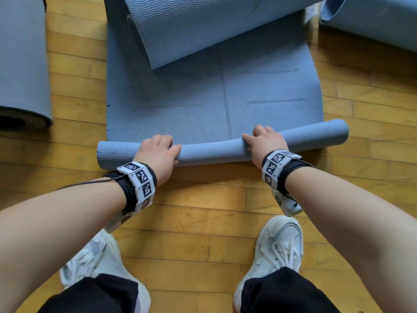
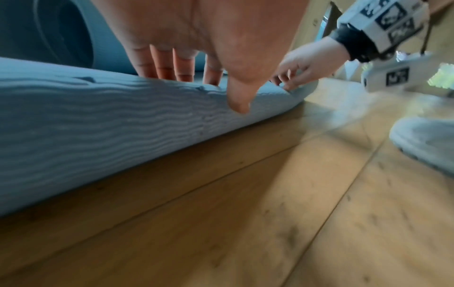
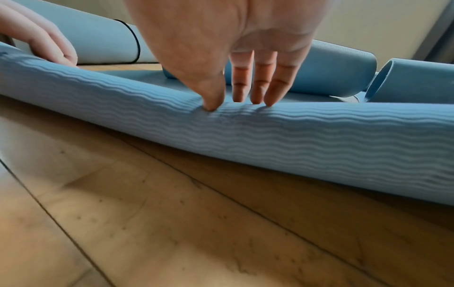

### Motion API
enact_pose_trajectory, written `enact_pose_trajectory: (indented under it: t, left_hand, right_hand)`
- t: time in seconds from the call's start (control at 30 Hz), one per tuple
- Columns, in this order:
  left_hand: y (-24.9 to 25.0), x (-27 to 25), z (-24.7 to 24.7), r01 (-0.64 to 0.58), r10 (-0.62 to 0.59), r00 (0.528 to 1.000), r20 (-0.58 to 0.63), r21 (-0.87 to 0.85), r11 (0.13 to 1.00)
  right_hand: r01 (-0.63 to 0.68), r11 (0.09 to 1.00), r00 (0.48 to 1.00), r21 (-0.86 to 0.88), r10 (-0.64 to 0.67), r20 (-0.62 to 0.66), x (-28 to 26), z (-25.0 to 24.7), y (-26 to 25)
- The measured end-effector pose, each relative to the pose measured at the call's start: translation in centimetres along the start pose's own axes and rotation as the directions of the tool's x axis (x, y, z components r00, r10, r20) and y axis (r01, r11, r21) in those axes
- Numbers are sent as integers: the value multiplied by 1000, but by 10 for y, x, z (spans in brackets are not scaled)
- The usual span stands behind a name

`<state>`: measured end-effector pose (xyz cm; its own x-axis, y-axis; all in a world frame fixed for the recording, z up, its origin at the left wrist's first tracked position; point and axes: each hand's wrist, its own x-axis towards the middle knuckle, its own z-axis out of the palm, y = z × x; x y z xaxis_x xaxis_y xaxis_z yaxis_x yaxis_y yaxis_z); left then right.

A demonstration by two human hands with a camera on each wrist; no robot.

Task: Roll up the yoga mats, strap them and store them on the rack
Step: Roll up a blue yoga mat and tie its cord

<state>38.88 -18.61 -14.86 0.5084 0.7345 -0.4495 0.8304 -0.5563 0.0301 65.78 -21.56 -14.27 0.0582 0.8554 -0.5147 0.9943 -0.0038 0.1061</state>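
- Head view is showing me crouching on the wooden floor point(image 1: 203, 222), my two white shoes point(image 1: 279, 245) pointing at a blue mat point(image 1: 203, 98) that is lying in front of me.
- The mat's near end is sitting in a thin, tight roll point(image 1: 216, 150) lying crosswise on the floor just ahead of my shoes, with the flat stretch running away from me behind it.
- My left hand point(image 1: 158, 152) is lying over the roll toward its left end, fingers curling down over the far side and thumb pointing along the near face.
- Left wrist view is showing those fingers point(image 2: 162, 64) going down behind the roll's ridged skin and the thumb pressing into it.
- My right hand point(image 1: 264, 141) is lying over the roll right of its middle, fingers arching over the top.
- Right wrist view is showing the thumb and three fingertips point(image 3: 255, 97) pressing into the wavy ribs; the palm is staying off the roll.
- The mat's far end is curling up into a big loose roll point(image 1: 203, 26) resting on the flat part.
- A second mat point(image 1: 22, 64), fully rolled, is lying at the floor's left edge, its open end facing me.
- A third mat point(image 1: 372, 19) is poking in at the far right corner.
- Marker bands point(image 1: 140, 181) are sitting on both my wrists.
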Motion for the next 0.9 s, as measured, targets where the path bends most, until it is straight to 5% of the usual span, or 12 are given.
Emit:
enact_pose_trajectory:
  t: [0.17, 0.6, 0.9]
  left_hand:
    - [-6, 3, -3, -63, 58, 997, 59, 94, 994]
    - [-16, 20, -13, 10, -6, 998, 61, -65, 998]
    - [-22, 15, 11, 6, -21, 994, 108, 144, 990]
  right_hand:
    - [16, 998, 998, 67, -12, -66, -11, 4, 3]
    - [29, 999, 999, 17, -29, 32, 3, -8, 7]
    - [72, 997, 992, -35, -68, 102, 11, 1, 7]
